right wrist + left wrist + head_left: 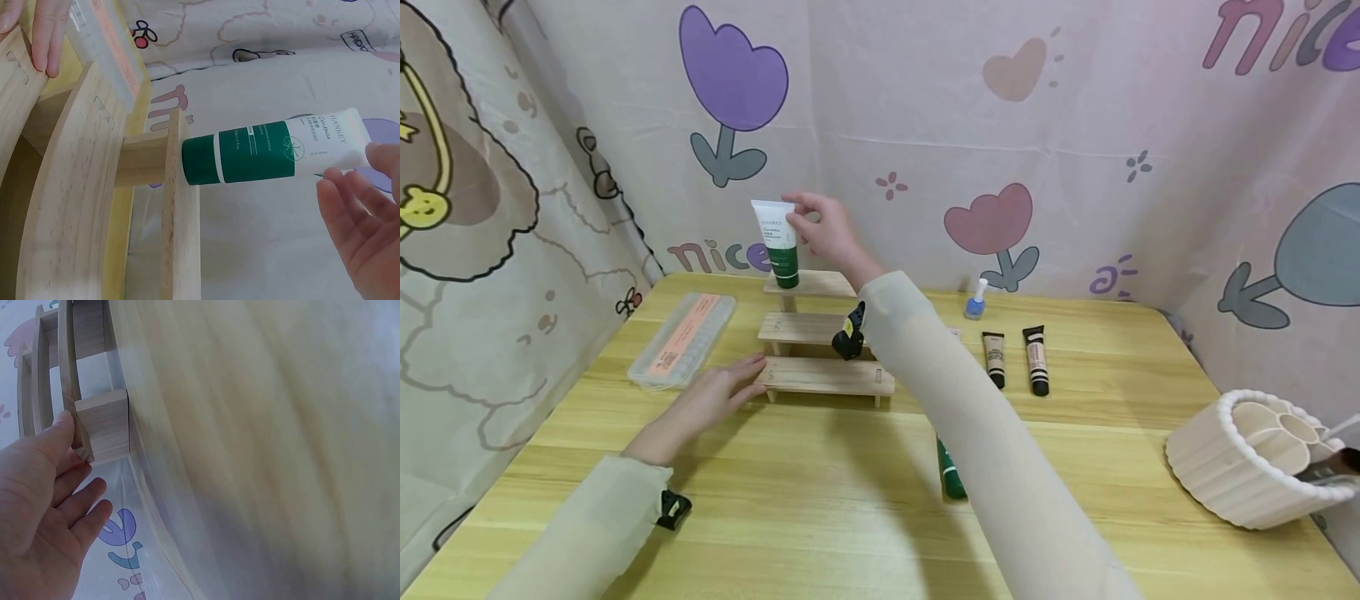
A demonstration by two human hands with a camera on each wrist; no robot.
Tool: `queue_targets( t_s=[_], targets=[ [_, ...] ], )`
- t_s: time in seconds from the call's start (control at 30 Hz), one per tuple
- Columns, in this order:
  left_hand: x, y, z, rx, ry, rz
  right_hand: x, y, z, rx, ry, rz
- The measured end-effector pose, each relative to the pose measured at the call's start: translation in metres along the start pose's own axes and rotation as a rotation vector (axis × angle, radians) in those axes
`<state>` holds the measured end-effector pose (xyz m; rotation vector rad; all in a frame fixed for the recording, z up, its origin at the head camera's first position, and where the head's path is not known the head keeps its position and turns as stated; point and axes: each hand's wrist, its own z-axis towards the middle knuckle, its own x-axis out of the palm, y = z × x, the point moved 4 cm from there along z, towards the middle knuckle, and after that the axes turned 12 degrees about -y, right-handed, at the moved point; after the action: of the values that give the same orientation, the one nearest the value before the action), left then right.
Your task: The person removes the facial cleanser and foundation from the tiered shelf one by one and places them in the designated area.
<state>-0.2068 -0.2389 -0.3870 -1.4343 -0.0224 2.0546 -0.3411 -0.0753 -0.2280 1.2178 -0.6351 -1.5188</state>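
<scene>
A white-and-green squeeze tube (777, 237) stands upright, cap down, at the left end of the top step of a three-step wooden display stand (823, 375). My right hand (827, 233) pinches the tube's flat upper end between thumb and fingertips. The right wrist view shows the green cap (200, 161) meeting the top board. At the stand's lower left, my left hand (715, 402) holds the end of the bottom step. In the left wrist view the thumb (61, 431) lies on the board's edge, with the forefinger around its end.
Left of the stand lies a clear plastic case (683, 342) with an orange label. To the right are a blue nail polish bottle (975, 307), two small tubes (994, 360), a green tube (952, 475) partly behind my right sleeve, and a white ribbed organizer (1225, 467).
</scene>
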Motion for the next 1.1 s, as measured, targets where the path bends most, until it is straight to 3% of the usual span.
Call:
queue_targets(
  t_s=[0.2, 0.67, 0.83, 1.1],
  targets=[
    [0.0, 0.0, 0.0, -0.002, -0.001, 0.003, -0.002, 0.0, 0.001, 0.01, -0.06, -0.002],
    [0.0, -0.001, 0.0, -0.016, 0.005, 0.001, -0.029, -0.015, -0.017, 0.002, -0.205, 0.144],
    [0.0, -0.002, 0.0, -0.012, 0.002, 0.009, -0.051, -0.025, -0.029, -0.019, -0.257, 0.214],
    [-0.001, -0.003, -0.001, -0.012, -0.003, 0.014, -0.107, -0.044, -0.064, 0.035, -0.294, 0.317]
  ],
)
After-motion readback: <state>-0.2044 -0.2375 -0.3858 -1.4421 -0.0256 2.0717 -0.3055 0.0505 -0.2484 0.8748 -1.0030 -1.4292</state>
